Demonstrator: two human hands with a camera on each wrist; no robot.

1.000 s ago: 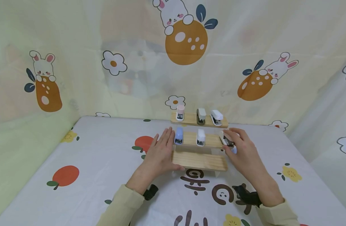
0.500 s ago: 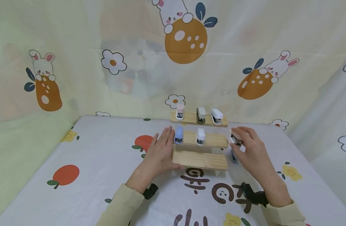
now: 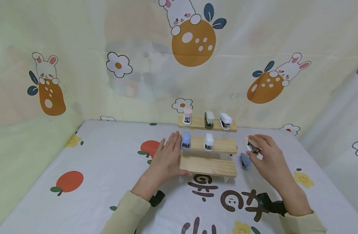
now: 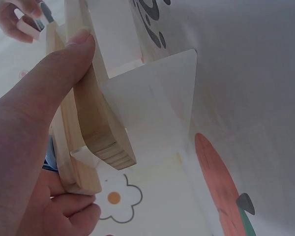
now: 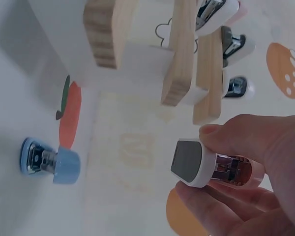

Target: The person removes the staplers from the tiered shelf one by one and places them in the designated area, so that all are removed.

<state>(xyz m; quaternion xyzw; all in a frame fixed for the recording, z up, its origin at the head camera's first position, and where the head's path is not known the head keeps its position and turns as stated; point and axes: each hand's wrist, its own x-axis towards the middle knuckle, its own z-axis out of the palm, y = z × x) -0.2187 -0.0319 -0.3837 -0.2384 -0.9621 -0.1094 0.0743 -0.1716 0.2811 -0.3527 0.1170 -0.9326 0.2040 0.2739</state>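
My right hand (image 3: pixel 269 159) pinches a small stapler (image 3: pixel 252 147) between thumb and fingers, off the rack's right side. In the right wrist view, the stapler (image 5: pixel 191 163) shows a white base with a grey underside and a pinkish top. A blue stapler (image 3: pixel 244 161) stands on the table below that hand. My left hand (image 3: pixel 165 159) holds the left end of the three-tier wooden rack (image 3: pixel 208 166); its thumb (image 4: pixel 64 61) lies over the front board's edge. Another blue stapler (image 3: pixel 186 140) and a white one (image 3: pixel 209 141) stand on the middle tier.
Several things share the top tier: a pink-topped stapler (image 3: pixel 187 116), a grey one (image 3: pixel 209 119) and a white one (image 3: pixel 225 121). A printed cloth (image 3: pixel 100 156) covers the table. Behind the rack hangs a patterned curtain (image 3: pixel 144 87). White supports (image 4: pixel 152 98) hold up the boards.
My right hand has moved right with the stapler, from the middle tier's right end to beside the rack. The blue stapler on the table has come into view. My left hand stays put.
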